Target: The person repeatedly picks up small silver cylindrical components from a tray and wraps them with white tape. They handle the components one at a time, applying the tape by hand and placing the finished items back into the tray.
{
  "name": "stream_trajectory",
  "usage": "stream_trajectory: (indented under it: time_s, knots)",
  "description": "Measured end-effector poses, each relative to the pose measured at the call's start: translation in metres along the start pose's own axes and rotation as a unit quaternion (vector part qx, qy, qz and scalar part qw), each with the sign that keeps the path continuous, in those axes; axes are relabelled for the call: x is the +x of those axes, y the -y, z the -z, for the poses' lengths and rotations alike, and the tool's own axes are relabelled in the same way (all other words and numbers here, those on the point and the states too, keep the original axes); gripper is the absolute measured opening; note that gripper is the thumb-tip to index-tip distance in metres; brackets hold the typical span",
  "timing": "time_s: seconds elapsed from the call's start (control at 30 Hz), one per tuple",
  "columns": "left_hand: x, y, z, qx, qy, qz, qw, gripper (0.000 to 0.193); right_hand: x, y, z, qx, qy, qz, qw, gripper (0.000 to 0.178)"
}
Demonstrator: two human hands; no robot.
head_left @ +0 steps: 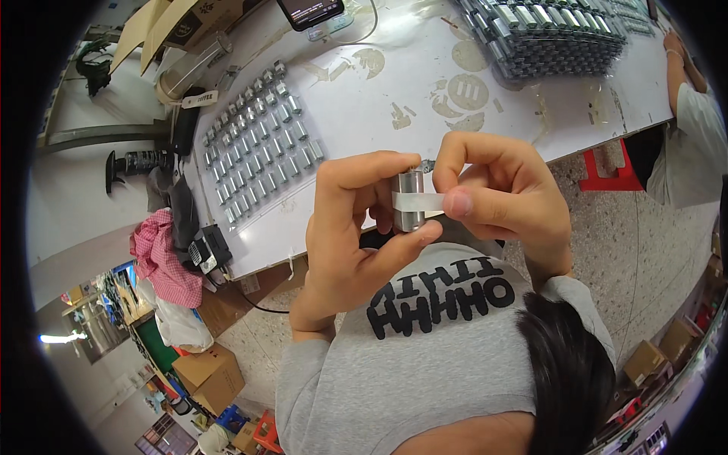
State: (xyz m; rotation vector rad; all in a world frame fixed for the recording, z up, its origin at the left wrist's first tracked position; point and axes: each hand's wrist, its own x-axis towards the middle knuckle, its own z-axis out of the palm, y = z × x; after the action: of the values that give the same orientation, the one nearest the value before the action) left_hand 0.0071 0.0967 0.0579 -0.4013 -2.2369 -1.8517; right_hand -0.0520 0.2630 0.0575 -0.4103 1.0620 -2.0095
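Between the thumb and index finger of my left hand (356,220) is a small silver metal cylinder (410,216), perhaps a small motor, gripped by its two ends and held upright. A strip of white tape (418,202) lies across the cylinder's middle and runs off to the right. My right hand (504,197) pinches the free end of that strip between thumb and index finger. Both hands are raised in front of my grey shirt, close to the table's front edge. The cylinder's far side is hidden.
Rows of similar silver cylinders (262,144) stand in a clear tray on the white table (364,106), left of my hands. Stacked trays of cylinders (546,38) are at the far right. A phone (311,10) lies at the back. Another person's arm (677,68) and a red stool (603,171) are at right.
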Motion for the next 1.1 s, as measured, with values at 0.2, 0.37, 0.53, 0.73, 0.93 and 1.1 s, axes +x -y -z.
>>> stream_trajectory:
  time_s: [0.2, 0.37, 0.53, 0.73, 0.93, 1.1]
  knots:
    - [0.000, 0.010, -0.001, -0.043, -0.001, -0.005, 0.999, 0.053, 0.003, 0.008, 0.001, -0.055, -0.019, 0.006, 0.998, 0.010]
    - [-0.003, 0.019, -0.004, -0.145, -0.011, -0.005, 0.989, 0.052, 0.009, 0.006, -0.007, -0.079, -0.064, 0.040, 0.994, 0.010]
    - [0.003, 0.020, -0.012, -0.150, -0.049, -0.011, 0.987, 0.048, 0.018, -0.001, 0.003, -0.082, -0.023, 0.059, 0.995, 0.013]
    - [0.008, 0.019, -0.012, 0.033, -0.039, -0.029, 0.998, 0.044, 0.024, -0.010, 0.001, -0.124, -0.047, 0.112, 0.985, 0.016]
    - [0.014, 0.009, -0.014, 0.171, -0.051, 0.008, 0.984, 0.038, 0.031, -0.013, 0.004, -0.171, -0.069, 0.125, 0.975, 0.018]
    - [0.016, 0.001, -0.005, 0.116, 0.002, 0.104, 0.988, 0.035, 0.033, -0.015, 0.010, -0.125, -0.053, 0.149, 0.979, 0.017]
